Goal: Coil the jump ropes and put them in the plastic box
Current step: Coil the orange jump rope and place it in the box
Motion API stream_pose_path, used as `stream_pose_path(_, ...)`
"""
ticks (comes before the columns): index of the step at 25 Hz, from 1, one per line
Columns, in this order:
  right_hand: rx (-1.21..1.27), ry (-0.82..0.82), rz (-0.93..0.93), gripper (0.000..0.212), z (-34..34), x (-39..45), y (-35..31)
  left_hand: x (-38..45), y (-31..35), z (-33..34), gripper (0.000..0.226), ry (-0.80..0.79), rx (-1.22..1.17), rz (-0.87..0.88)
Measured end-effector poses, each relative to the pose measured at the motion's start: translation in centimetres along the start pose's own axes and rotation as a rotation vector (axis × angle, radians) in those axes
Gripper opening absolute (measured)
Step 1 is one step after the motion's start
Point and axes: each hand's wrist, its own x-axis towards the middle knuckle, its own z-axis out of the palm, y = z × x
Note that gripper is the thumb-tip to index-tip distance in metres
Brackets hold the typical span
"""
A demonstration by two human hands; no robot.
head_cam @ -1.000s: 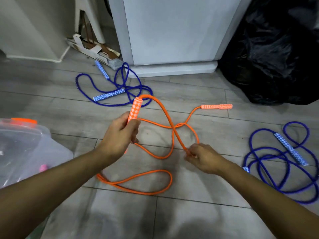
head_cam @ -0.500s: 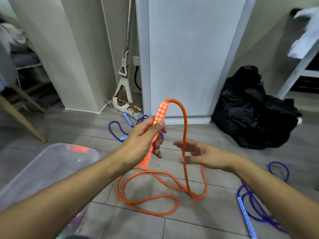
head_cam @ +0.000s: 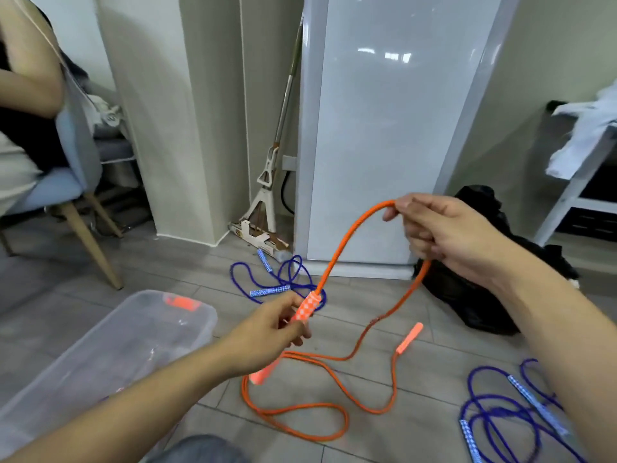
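A person's left hand [head_cam: 267, 332] grips one patterned handle [head_cam: 309, 307] of an orange jump rope [head_cam: 344, 248], fingers curled round it, just above the floor in front of a white cabinet [head_cam: 384, 128]. The right hand [head_cam: 444, 235], raised higher before the cabinet's lower right corner, closes its curled fingers on the cord, which arches up from the handle to that fist and then drops to loose loops on the floor. The rope's other handle [head_cam: 409, 337] lies on the tiles below the cabinet. A clear plastic box [head_cam: 110, 355] sits on the floor to the cabinet's lower left. One blue rope [head_cam: 277, 282] lies at the cabinet's base; another blue rope [head_cam: 510, 416] lies well to its lower right. A mop [head_cam: 270, 182] leans beside the cabinet's left edge.
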Motion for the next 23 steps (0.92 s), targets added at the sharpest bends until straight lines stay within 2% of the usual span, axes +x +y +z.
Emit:
stream_pose_path(3, -0.146, 0.004, -0.014, 0.029, 3.5, 0.1, 0.0, 0.3, 3.0, 0.9, 0.016, -0.065, -0.29, -0.065)
stream_pose_path(6, -0.245, 0.097, -0.026, 0.03, 4.1, -0.1, 1.4, 1.6, 6.0, 0.9, 0.031, -0.05, -0.484, -0.035)
stream_pose_path(9, -0.279, 0.151, -0.005, 0.031, 2.3, -1.1, 3.4, 3.7, 6.6, 0.7, 0.034, 0.165, -0.523, -0.005)
stream_pose_path(12, -0.421, 0.032, 0.076, 0.03, 0.1, -2.9, 5.4, 4.9, 5.4, -1.4, 0.034, 0.434, -0.6, -0.037)
stream_pose_path(14, -0.385, 0.013, 0.158, 0.029, -0.8, -3.4, 6.3, 4.7, 3.7, -2.3, 0.033, 0.55, -0.669, -0.107)
stream_pose_path(17, -0.365, 0.087, 0.144, 0.028, 0.1, -2.9, 6.7, 4.8, 2.7, -0.7, 0.031, 0.459, -0.762, -0.23)
stream_pose_path(21, -0.45, 0.089, 0.004, 0.026, 4.9, -2.3, 7.2, 5.5, 4.5, 1.4, 0.019, 0.364, -0.886, -0.251)
stream_pose_path(23, -0.525, 0.076, -0.045, 0.025, 6.7, -2.6, 7.7, 5.3, 5.2, 1.7, 0.02, 0.325, -0.881, -0.257)
